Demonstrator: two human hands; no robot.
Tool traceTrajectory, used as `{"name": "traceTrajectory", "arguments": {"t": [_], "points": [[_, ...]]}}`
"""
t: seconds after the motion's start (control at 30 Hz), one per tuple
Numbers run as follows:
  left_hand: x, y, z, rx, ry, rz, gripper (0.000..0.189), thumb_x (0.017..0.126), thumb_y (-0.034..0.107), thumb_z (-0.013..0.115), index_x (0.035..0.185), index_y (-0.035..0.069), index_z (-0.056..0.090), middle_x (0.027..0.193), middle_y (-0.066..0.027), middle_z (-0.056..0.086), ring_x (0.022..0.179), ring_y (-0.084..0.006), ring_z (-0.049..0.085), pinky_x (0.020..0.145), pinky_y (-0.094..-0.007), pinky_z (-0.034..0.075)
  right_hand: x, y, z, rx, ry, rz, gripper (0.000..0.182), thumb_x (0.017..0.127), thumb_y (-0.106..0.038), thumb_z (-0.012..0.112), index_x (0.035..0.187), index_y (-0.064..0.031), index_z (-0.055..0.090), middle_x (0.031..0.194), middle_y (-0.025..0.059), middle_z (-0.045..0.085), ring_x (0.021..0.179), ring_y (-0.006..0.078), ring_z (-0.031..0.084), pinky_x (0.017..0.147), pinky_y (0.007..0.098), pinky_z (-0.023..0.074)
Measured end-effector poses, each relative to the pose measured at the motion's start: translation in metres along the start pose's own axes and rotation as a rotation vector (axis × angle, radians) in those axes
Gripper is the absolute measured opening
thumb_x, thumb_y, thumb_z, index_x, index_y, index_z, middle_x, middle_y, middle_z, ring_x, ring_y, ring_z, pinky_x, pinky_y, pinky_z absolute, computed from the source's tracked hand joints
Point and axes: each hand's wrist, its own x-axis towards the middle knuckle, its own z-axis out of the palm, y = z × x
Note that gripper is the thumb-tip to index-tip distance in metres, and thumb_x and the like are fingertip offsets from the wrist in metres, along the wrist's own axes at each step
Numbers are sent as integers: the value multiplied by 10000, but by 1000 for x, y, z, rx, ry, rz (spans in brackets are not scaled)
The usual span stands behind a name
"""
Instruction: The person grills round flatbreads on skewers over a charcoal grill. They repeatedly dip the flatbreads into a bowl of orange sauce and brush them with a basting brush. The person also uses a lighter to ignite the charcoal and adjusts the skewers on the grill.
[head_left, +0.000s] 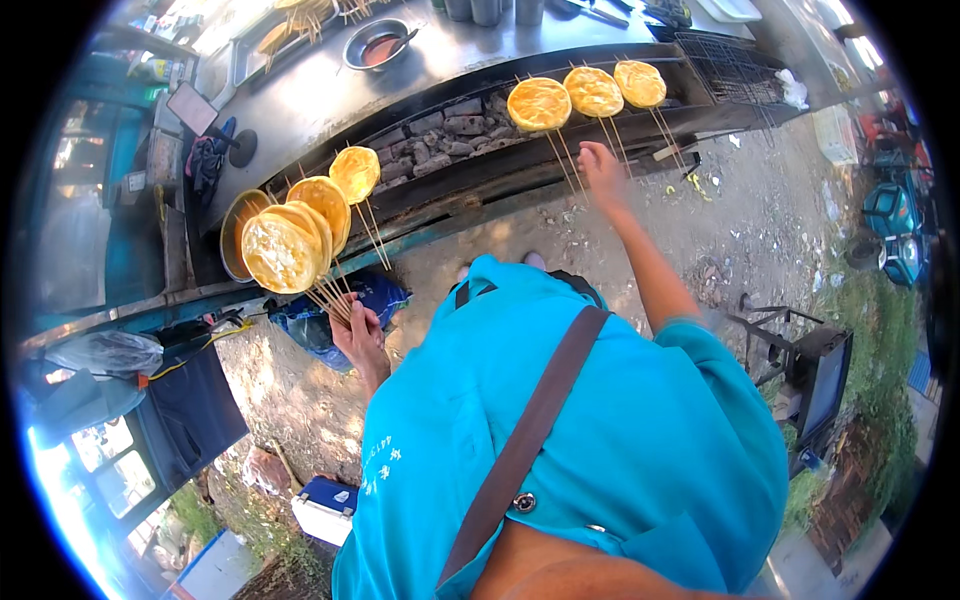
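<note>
My left hand (360, 334) is closed around a bundle of thin wooden skewers that carry several round golden flatbreads (280, 252), overlapping above the grill's left end. Just right of them, one skewered flatbread (355, 175) lies over the grill, its sticks pointing towards me. Three more skewered flatbreads lie across the grill's right part: one at the left (539, 104), one in the middle (593, 91) and one at the right (640, 83). My right hand (600, 171) is beside their skewers, fingers partly curled; whether it touches a stick is unclear.
Charcoal (465, 124) fills the long metal grill trough. Behind it, a steel counter (315, 112) holds a bowl of red sauce (379, 46) and a tray of skewered pieces. A metal bowl (231, 232) stands by the left flatbreads. Wire racks (724, 67) lie at the grill's right end.
</note>
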Motion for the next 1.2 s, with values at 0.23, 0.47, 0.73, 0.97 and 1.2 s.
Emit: {"name": "traceTrajectory", "arguments": {"t": [0.23, 0.47, 0.73, 0.97, 1.2], "points": [[23, -6, -30, -50, 17, 22, 121, 885, 101, 488, 983, 31, 485, 554, -8, 471, 357, -22, 307, 316, -172, 219, -21, -87, 40, 205, -479, 155, 256, 877, -232, 517, 1027, -33, 575, 748, 44, 606, 640, 87, 576, 562, 231, 457], [55, 5, -76, 3, -25, 47, 139, 883, 132, 505, 977, 30, 499, 564, 4, 483, 391, -18, 328, 334, -166, 225, -84, -127, 205, 149, -856, 62, 498, 822, -263, 591, 1222, -14, 429, 881, 91, 611, 728, 151, 596, 638, 290, 479], [79, -10, -139, -23, -103, 4, 123, 875, 110, 511, 970, 33, 494, 564, -2, 485, 391, -22, 320, 345, -169, 211, -113, -168, 267, 243, -690, 405, 609, 791, -222, 610, 1291, -31, 321, 844, 104, 598, 763, 204, 597, 661, 344, 481], [98, -5, -144, -13, -190, -38, 149, 883, 132, 505, 979, 19, 490, 557, 2, 479, 386, -16, 317, 338, -170, 212, -74, -144, 220, -447, -243, -236, 378, 809, -168, 529, 1167, -53, 490, 807, 154, 594, 784, 230, 604, 686, 351, 463], [104, 2, -124, 41, -204, -25, 167, 885, 140, 499, 993, 12, 493, 559, 2, 483, 376, -18, 317, 329, -169, 220, -66, -128, 134, 461, -331, 287, 275, 892, -185, 475, 1113, -32, 530, 651, -15, 484, 482, 43, 398, 418, 183, 309]]}}
